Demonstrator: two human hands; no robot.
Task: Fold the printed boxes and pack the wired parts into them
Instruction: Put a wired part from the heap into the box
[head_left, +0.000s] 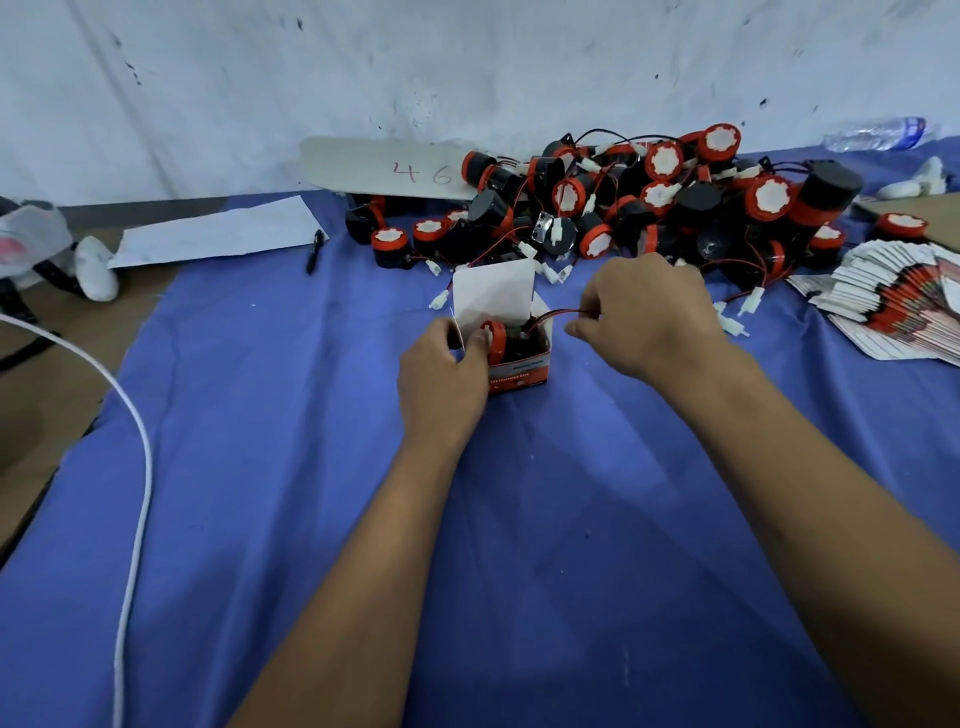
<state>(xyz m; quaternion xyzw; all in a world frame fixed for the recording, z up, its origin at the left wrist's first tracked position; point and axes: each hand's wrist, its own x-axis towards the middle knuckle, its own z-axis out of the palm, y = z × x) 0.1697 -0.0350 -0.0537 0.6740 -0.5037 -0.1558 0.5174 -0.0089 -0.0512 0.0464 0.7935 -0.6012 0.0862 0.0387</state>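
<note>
Open printed box (519, 371) sits mid-cloth, white lid flap standing up at the back, and a black-and-red wired part (506, 340) is already down inside it. Left hand (441, 374) grips the box's left side, fingers curled over the rim against the part's red cap. Right hand (644, 317) pinches the part's red wire (558, 313) just right of the box, wire arcing up out of the opening. Behind, against the wall, the big pile of wired parts (649, 202) (connectors trailing everywhere). Fanned stack of flat boxes (893, 306) far right. Blue cloth (311, 467) under it all; black pen (314, 252) and white paper (218, 234) to the left.
</note>
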